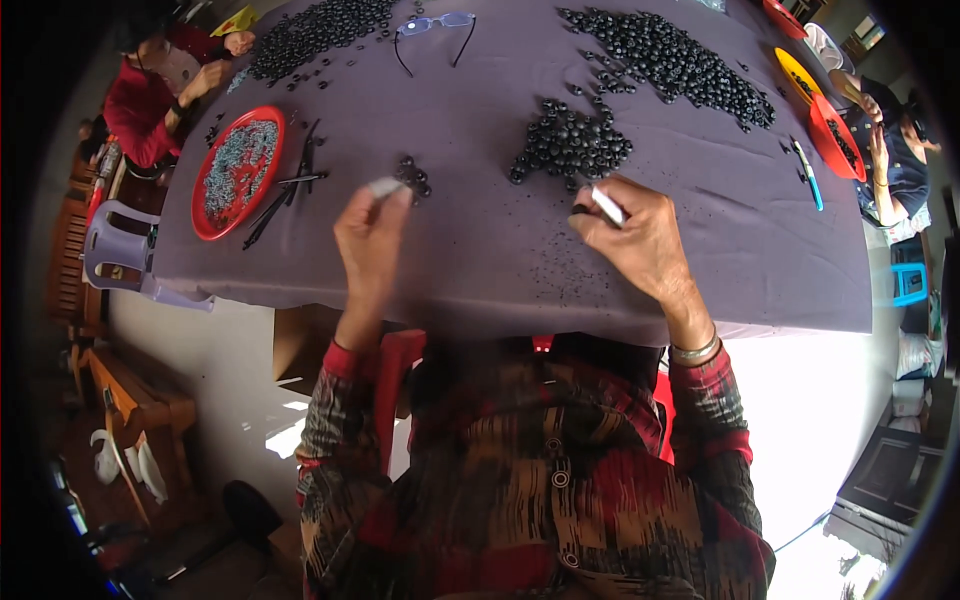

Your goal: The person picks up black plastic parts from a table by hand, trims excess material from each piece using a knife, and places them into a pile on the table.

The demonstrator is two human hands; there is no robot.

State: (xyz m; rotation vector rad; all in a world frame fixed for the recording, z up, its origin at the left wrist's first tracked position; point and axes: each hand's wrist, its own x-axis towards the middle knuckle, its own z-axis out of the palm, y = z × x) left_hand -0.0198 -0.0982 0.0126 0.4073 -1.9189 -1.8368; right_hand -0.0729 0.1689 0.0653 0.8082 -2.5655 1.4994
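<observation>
Right hand (pixel 645 235), just right of the frame's middle, has its thumb and fingers closed around a short white stick-like tool (pixel 607 205); a small dark piece (pixel 580 209) shows at the fingertips, too covered to make out. Left hand (pixel 368 235), left of the middle, is blurred, with thumb and fingers drawn close together. Something whitish (pixel 384 187) shows at its tips, but whether it is pinched there or wrapped round a finger I cannot tell.

Just beside the left fingertips lies a small cluster of black beads (pixel 414 180). A larger bead heap (pixel 572 140) sits at upper centre, right above the right hand, with dark crumbs scattered on the purplish-grey tablecloth (pixel 470 250) below. Two wider bead piles spread at the upper left (pixel 315 45) and upper right (pixel 690 65) of the frame, with eyeglasses (pixel 436 22) between them. At left, a red oval tray (pixel 201 205) holds small grey-blue pieces (pixel 240 165), with slim black tools (pixel 268 218) beside it.
</observation>
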